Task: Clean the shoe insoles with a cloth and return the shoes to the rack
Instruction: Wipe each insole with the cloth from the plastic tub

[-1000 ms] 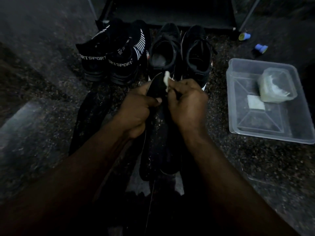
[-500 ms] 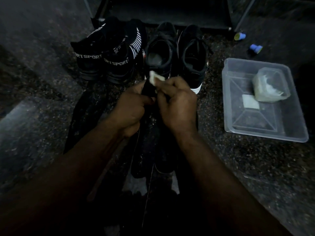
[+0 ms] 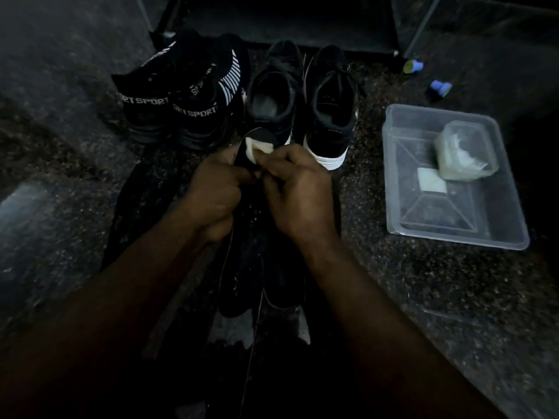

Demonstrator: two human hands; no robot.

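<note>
My left hand (image 3: 216, 192) grips a black insole (image 3: 260, 137) near its upper end and holds it upright in the centre. My right hand (image 3: 299, 189) pinches a small white cloth (image 3: 257, 149) against the insole's top. More dark insoles (image 3: 242, 282) lie on the floor below my hands. Behind stand a pair of black shoes with white soles (image 3: 328, 110) and a pair of black "SPORT" shoes (image 3: 187, 98). The dark shoe rack (image 3: 287, 22) is at the top.
A clear plastic tray (image 3: 453, 231) on the right holds a small tub (image 3: 465, 155) and a white square piece (image 3: 432, 182). Two small blue caps (image 3: 440, 87) lie on the speckled dark floor near a rack leg.
The white cloth has slid left along the insole's top end, and more of it shows now. Both hands have stayed close together on the insole.
</note>
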